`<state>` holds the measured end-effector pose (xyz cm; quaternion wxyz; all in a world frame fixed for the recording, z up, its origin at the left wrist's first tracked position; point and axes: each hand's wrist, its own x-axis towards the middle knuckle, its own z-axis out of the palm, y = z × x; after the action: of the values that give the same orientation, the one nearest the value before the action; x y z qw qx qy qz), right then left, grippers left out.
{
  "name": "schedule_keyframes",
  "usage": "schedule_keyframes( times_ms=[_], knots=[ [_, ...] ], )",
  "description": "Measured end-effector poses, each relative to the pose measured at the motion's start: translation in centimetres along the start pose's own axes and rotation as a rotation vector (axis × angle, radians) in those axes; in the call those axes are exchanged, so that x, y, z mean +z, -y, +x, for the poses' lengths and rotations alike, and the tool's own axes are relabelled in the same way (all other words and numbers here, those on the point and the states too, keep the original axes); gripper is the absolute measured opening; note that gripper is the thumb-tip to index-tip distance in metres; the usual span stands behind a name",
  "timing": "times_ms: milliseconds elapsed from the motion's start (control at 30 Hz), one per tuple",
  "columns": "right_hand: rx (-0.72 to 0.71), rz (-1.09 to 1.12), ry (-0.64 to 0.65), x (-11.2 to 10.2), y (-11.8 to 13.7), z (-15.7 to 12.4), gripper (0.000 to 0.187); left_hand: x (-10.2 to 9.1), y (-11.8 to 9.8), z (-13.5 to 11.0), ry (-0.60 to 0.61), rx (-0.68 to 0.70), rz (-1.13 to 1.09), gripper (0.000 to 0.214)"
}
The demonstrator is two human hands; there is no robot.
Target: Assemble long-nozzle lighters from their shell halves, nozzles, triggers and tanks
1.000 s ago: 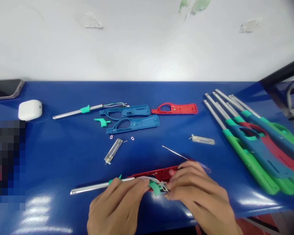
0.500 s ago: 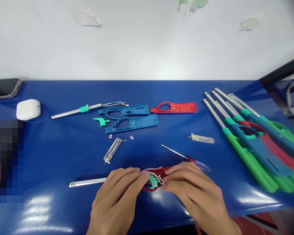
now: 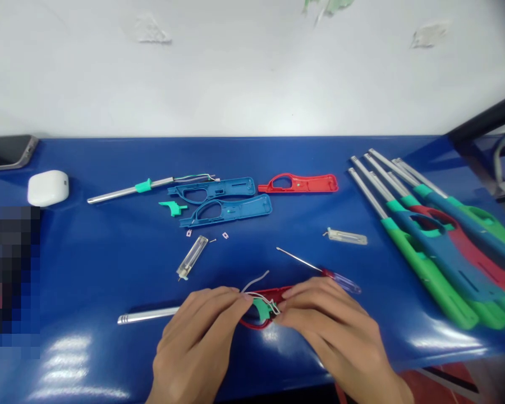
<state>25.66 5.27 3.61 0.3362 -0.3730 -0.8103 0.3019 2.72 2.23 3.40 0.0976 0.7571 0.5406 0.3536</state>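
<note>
A red lighter shell half [image 3: 256, 325] lies near the table's front edge, with a green trigger [image 3: 261, 310] and loose white wires [image 3: 273, 306] in it. My left hand [image 3: 202, 331] is closed over the shell's left part, where the metal tube [image 3: 147, 315] comes out. One thin pale tube [image 3: 256, 279] sticks up beside my left fingertips. My right hand [image 3: 332, 325] grips the shell's right part, its thumb and forefinger pinched by the wire ends. Fingers cover both ends of the shell.
Behind lie blue shell halves [image 3: 244, 210], a red shell half [image 3: 311, 184], a green trigger [image 3: 173, 209], a wired metal tube [image 3: 113, 194] and clear fuel tanks [image 3: 192, 257]. A screwdriver [image 3: 340, 280] lies beyond my right hand. Several whole lighters [image 3: 429, 269] are piled at right.
The thin pale tube has come away from the shell's far edge and now points up and outward. Both hands stay almost in place on the shell.
</note>
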Motion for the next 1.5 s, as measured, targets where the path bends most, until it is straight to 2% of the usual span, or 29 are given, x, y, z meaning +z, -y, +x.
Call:
schedule_keyframes(
  times_ms=[133,400,500,633,700,800,1000,1267,1433,1500],
  knots=[
    [0.008,-0.006,-0.036,0.2,0.2,0.2,0.026,-0.2,0.0,0.2,0.058,0.001,-0.036,0.028],
    [-0.002,-0.027,-0.004,0.1,-0.1,-0.4,0.026,-0.1,2.0,-1.6,0.191,0.184,0.098,0.04],
    [0.017,-0.035,-0.03,0.2,-0.1,-0.4,0.025,0.0,1.6,-1.5,0.174,0.155,0.078,0.034],
    [0.06,-0.096,-0.107,0.5,-0.1,-0.2,0.014,0.1,0.2,-0.2,0.087,0.123,-0.004,0.022],
    [0.047,-0.11,-0.098,0.5,-0.2,-0.1,0.011,0.1,-0.2,0.3,0.064,0.129,-0.017,0.023],
    [0.016,-0.115,-0.068,0.4,-0.2,-0.3,0.018,0.1,-0.3,0.5,0.07,0.112,-0.007,0.022],
    [0.042,-0.149,-0.034,0.4,0.1,-0.8,0.022,0.5,-0.4,0.3,0.054,0.063,-0.061,0.016],
    [0.045,-0.161,-0.036,0.4,0.1,-0.7,0.02,0.5,-0.3,-0.1,0.075,0.047,-0.088,0.021],
    [0.057,-0.151,-0.039,0.6,0.1,-0.8,0.022,-0.1,0.1,0.0,0.131,0.029,-0.1,0.039],
    [0.061,-0.141,-0.036,0.6,0.1,-0.8,0.021,-0.2,0.3,-0.1,0.122,0.028,-0.09,0.041]
  ],
)
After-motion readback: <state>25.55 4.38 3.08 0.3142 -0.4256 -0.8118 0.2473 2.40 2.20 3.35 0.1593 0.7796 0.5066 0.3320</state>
